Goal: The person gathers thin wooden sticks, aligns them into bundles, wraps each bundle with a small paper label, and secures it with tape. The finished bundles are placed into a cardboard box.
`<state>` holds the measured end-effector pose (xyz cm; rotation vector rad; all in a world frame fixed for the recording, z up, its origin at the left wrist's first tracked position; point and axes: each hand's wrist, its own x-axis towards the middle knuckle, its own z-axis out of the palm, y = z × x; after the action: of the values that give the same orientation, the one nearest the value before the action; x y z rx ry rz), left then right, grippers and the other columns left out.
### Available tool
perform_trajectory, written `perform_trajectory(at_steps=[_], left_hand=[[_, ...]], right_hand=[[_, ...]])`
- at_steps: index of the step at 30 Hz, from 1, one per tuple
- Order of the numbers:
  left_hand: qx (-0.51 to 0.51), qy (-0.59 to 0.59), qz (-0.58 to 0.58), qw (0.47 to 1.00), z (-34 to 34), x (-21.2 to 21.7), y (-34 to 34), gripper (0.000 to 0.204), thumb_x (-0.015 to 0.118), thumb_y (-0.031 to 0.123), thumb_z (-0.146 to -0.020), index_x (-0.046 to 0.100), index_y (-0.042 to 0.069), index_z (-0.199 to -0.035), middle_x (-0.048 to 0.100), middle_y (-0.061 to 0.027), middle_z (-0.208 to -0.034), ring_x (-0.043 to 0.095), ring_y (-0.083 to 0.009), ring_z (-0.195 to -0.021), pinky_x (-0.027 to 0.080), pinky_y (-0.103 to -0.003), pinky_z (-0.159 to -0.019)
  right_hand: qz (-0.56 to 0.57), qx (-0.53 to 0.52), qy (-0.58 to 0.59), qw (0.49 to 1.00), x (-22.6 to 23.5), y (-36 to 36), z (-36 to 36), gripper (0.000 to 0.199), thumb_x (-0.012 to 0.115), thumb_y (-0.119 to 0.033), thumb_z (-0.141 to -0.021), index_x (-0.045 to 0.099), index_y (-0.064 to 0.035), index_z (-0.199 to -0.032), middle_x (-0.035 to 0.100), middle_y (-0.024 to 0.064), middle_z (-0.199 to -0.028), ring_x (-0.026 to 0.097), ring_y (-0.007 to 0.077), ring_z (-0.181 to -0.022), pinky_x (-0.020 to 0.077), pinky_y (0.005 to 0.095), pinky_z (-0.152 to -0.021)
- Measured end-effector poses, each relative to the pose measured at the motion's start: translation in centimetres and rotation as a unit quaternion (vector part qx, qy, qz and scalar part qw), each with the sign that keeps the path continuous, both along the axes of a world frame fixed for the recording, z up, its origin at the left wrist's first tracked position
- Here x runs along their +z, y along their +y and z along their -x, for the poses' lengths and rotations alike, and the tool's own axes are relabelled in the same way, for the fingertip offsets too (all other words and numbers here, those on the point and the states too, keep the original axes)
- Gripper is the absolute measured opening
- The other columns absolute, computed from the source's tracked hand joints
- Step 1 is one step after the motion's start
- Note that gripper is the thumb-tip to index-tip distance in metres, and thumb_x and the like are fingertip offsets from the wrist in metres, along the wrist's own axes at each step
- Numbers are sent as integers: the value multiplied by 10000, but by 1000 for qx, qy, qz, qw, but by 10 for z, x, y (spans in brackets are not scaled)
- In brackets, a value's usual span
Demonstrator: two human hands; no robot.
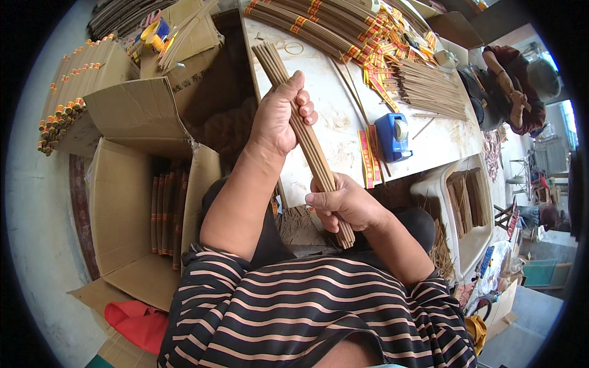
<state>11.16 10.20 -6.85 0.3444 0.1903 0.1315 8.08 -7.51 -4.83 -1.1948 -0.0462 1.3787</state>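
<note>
A bundle of thin brown incense sticks slants across the front of the white table, held over its near edge. My left hand is closed round its upper part, thumb laid along the sticks. Lower down, my right hand wraps the other end, and the stick tips poke out below it. No band or label shows on the bundle's visible parts. Right of it on the table are red-and-yellow paper strips and a blue tape dispenser. A thin ring-shaped band lies beyond my left hand.
Loose incense sticks and labelled bundles cover the table's far side. An open cardboard box with dark bundles stands at left, near stacked bundles. At right are a white bin holding sticks and another person.
</note>
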Motion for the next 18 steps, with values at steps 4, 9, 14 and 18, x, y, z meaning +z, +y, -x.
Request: perform_trajectory(at_steps=[4, 9, 14, 18], left_hand=[[-12, 7, -16, 1000, 0, 2, 2, 157, 634, 134, -825, 505, 78, -756, 458, 2, -559, 438, -104, -438, 382, -254, -433], [50, 112, -98, 988, 2, 9, -5, 152, 624, 85, -810, 510, 67, -711, 452, -3, -552, 428, -101, -431, 374, -253, -413], [79, 130, -136, 979, 3, 15, -8, 153, 612, 68, -807, 504, 54, -699, 444, -14, -544, 419, -99, -421, 369, -251, -397], [87, 133, -142, 977, 3, 15, -7, 160, 613, 65, -804, 499, 49, -693, 437, -19, -539, 413, -104, -414, 373, -255, -397]], right_hand=[[-18, -6, 39, 999, 2, -1, 2, 180, 628, -72, -809, 455, -22, -798, 448, 27, -513, 406, 116, -350, 350, 243, -336], [13, 12, -21, 1000, -4, 1, 1, 180, 622, -61, -803, 447, -19, -806, 449, 25, -513, 422, 117, -352, 354, 239, -339], [73, 15, -138, 988, 2, 8, 5, 193, 619, -61, -800, 432, -25, -833, 454, 21, -540, 427, 113, -360, 357, 235, -345], [76, 23, -139, 987, -2, 7, 3, 234, 636, -96, -802, 442, -14, -904, 501, 40, -623, 452, 114, -387, 384, 234, -374]])
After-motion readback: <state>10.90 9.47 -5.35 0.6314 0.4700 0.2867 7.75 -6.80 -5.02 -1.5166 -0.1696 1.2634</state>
